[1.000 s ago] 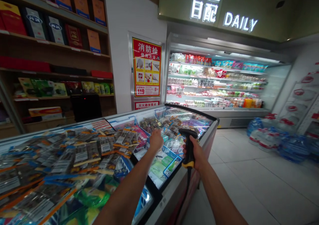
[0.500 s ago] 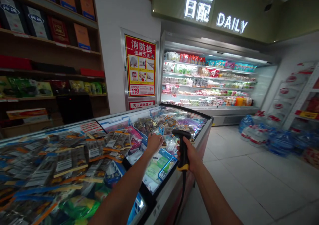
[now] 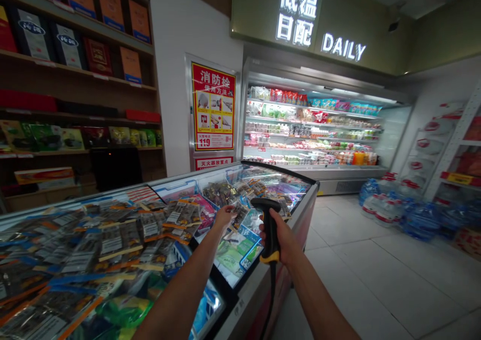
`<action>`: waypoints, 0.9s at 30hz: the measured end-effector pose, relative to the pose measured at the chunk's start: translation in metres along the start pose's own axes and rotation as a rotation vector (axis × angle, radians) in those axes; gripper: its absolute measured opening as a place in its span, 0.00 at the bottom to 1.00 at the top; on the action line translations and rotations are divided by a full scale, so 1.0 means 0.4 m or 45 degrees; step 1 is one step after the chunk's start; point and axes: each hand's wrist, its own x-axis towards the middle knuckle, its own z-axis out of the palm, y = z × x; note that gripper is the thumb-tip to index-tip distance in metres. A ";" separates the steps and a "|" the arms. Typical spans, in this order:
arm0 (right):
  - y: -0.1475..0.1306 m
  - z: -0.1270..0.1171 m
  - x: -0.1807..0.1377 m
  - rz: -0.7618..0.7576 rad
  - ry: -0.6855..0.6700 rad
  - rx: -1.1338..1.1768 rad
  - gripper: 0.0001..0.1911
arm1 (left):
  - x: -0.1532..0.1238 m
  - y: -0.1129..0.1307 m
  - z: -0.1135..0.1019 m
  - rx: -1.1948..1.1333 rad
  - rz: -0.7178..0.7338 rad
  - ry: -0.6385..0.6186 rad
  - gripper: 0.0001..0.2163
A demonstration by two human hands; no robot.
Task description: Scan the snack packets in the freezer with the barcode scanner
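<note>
Two closed hands (image 3: pixel 223 216) (image 3: pixel 281 238) hold a packet (image 3: pixel 240 214) (left) and scanner (image 3: pixel 269 229) (right) at a freezer (image 3: pixel 307 199) near lit shelves (image 3: pixel 278 103).

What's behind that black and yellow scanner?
Behind the black and yellow handheld scanner is a long white glass-topped freezer, brown-and-orange plastic packets showing past it. Whatever the scanner and bare right hand cover is hidden.

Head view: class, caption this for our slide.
Right hand holding a corded scanner, left hand at a packet above the chest freezer.
</note>
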 end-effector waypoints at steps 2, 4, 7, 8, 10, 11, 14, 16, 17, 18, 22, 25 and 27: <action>0.000 0.008 -0.007 -0.004 -0.010 0.017 0.15 | -0.010 0.004 -0.013 -0.089 0.016 0.030 0.10; 0.000 0.017 -0.011 -0.008 -0.022 0.028 0.15 | -0.015 0.004 -0.023 -0.150 0.032 0.049 0.09; 0.001 0.030 -0.017 -0.022 -0.033 0.025 0.14 | -0.014 -0.001 -0.029 -0.224 0.072 0.065 0.08; 0.000 0.035 -0.019 -0.027 -0.036 0.021 0.15 | -0.012 -0.004 -0.030 -0.243 0.085 0.069 0.08; 0.000 0.043 -0.024 -0.030 -0.048 0.017 0.15 | -0.008 -0.011 -0.031 -0.263 0.107 0.077 0.08; 0.000 0.046 -0.026 -0.025 -0.057 0.014 0.15 | -0.006 -0.015 -0.031 -0.262 0.114 0.080 0.08; -0.001 0.049 -0.029 -0.011 -0.092 0.003 0.15 | 0.002 -0.025 -0.037 -0.244 0.123 0.096 0.08; -0.001 0.046 -0.028 -0.026 -0.099 -0.003 0.15 | 0.009 -0.026 -0.051 -0.176 0.121 0.129 0.08; -0.002 0.044 -0.027 -0.039 -0.094 -0.007 0.15 | 0.014 -0.024 -0.062 -0.100 0.117 0.161 0.08; -0.002 0.041 -0.025 -0.053 -0.084 -0.010 0.15 | 0.019 -0.021 -0.077 -0.006 0.119 0.202 0.08; -0.003 0.032 -0.022 -0.074 -0.047 -0.026 0.15 | 0.034 0.003 -0.166 0.321 0.161 0.427 0.12; -0.001 0.034 -0.021 -0.057 -0.030 -0.016 0.14 | 0.031 0.015 -0.243 0.459 0.210 0.600 0.16; 0.003 0.039 -0.020 -0.043 -0.034 -0.005 0.14 | 0.021 0.014 -0.286 0.538 0.200 0.674 0.18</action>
